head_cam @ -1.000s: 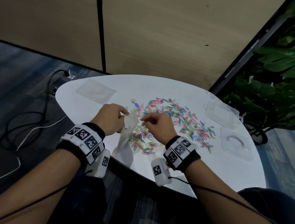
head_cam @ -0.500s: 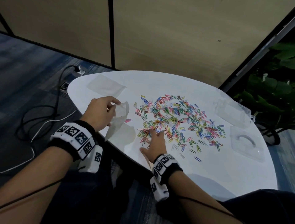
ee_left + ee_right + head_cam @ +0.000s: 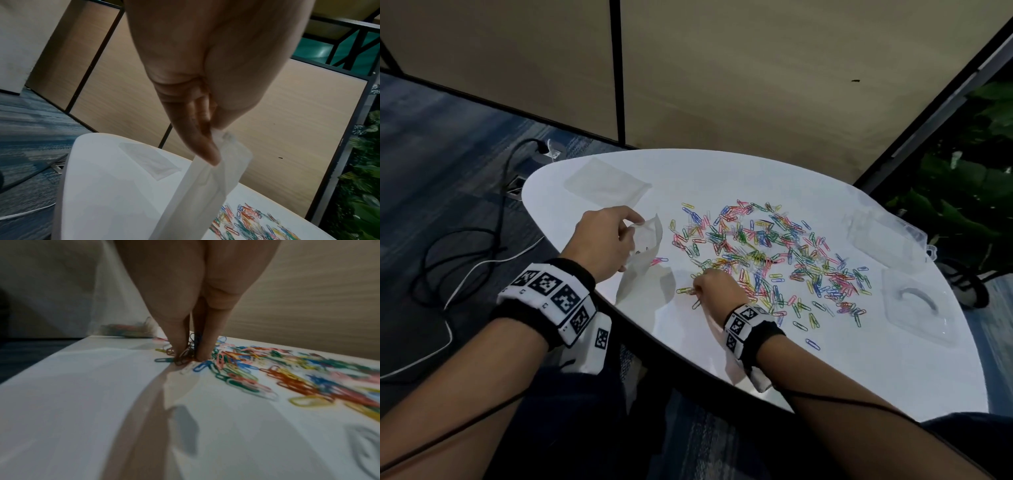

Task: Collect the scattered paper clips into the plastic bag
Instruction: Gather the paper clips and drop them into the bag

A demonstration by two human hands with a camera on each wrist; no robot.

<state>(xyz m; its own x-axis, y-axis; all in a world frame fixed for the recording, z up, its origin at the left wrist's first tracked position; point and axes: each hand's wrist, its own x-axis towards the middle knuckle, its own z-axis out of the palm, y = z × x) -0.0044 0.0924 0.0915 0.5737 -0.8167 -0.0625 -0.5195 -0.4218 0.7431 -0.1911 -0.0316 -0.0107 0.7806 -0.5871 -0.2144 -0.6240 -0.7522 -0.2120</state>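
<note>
Several coloured paper clips (image 3: 767,255) lie scattered over the middle of the white table (image 3: 859,370). My left hand (image 3: 602,240) pinches the top edge of a small clear plastic bag (image 3: 643,253), which hangs down to the table's left part; the pinch on the plastic bag (image 3: 207,183) shows up close in the left wrist view. My right hand (image 3: 714,286) is down at the near-left edge of the pile, thumb and fingers (image 3: 179,335) pinching a small bunch of paper clips (image 3: 189,352) against the table.
A second flat clear bag (image 3: 606,183) lies at the table's far left. Two clear plastic box parts (image 3: 883,236) (image 3: 917,308) sit at the right edge. Cables (image 3: 465,246) trail on the carpet to the left. Plants (image 3: 962,192) stand to the right.
My right hand left the bag's mouth, dropped onto the near edge of the pile and closed its fingers on some clips. My left hand kept holding the bag, a little farther left.
</note>
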